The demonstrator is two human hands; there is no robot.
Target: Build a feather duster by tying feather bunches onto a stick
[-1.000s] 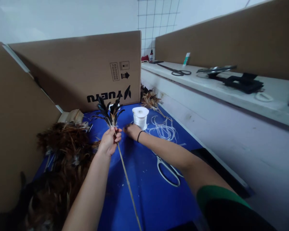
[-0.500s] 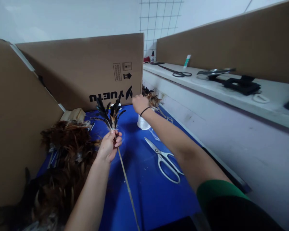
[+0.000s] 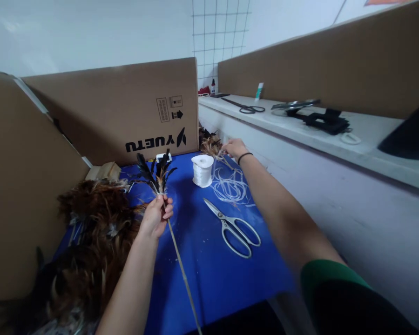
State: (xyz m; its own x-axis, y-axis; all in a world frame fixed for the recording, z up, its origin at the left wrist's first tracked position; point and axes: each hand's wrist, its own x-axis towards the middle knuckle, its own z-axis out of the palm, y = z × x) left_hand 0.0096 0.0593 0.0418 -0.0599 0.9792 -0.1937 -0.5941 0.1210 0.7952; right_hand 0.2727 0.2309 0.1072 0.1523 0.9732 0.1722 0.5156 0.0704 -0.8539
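My left hand (image 3: 157, 215) is closed round the top of a thin bamboo stick (image 3: 182, 270), just under a tuft of dark feathers (image 3: 156, 174) fixed to its end. The stick slants down toward the front edge of the table. My right hand (image 3: 234, 148) reaches past the white spool (image 3: 203, 171), its fingers pinched on a strand of the white ribbon (image 3: 230, 188). More of that ribbon lies in loose loops below the hand. Nearer to me rests a pair of silver scissors (image 3: 232, 227), its blades together.
Piles of brown feathers (image 3: 104, 242) fill the left side of the blue table (image 3: 209, 288). Cardboard panels (image 3: 125, 102) wall the back and left. On the white shelf (image 3: 265, 109) at right lie black scissors (image 3: 251, 110), a glue stick (image 3: 259, 91) and a black clamp-like holder (image 3: 326, 122).
My right hand has moved right, away from above the spool, uncovering it and the loops of ribbon. The left hand keeps its hold on the stick. The view has shifted slightly.
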